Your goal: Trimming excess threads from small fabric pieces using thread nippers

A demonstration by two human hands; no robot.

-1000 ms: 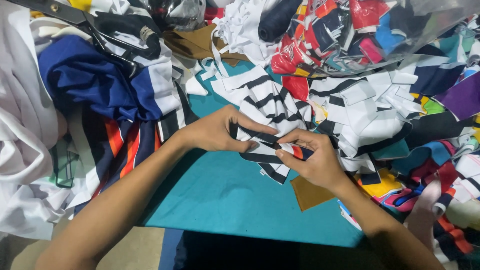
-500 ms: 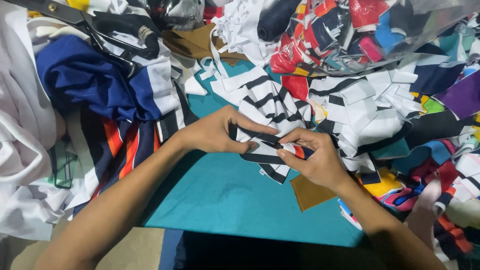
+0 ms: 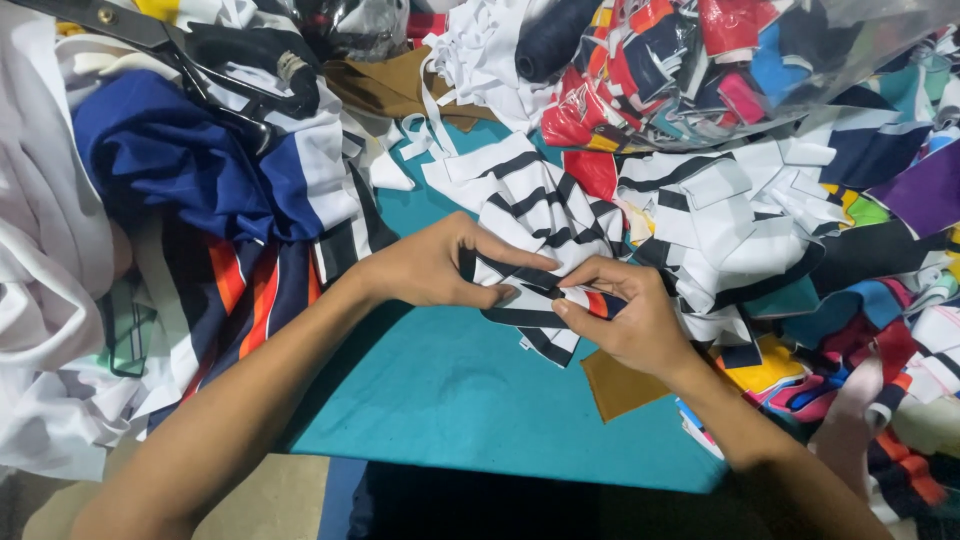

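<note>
Both hands meet over a small black-and-white striped fabric piece [image 3: 530,318] lying on a teal cloth [image 3: 450,390]. My left hand [image 3: 435,268] pinches its left edge between thumb and fingers. My right hand [image 3: 625,315] grips its right side, where a bit of red shows. More striped scraps [image 3: 530,200] lie just beyond the hands.
Large black scissors [image 3: 190,60] rest on a blue, white and orange fabric pile [image 3: 210,190] at far left. A clear plastic bag of coloured scraps [image 3: 740,60] sits at top right. A brown scrap [image 3: 620,385] lies under my right wrist. Mixed fabric offcuts [image 3: 860,300] crowd the right side.
Both hands stay on the striped piece; the fingers have shifted slightly along it, bringing the thumbs a little closer together.
</note>
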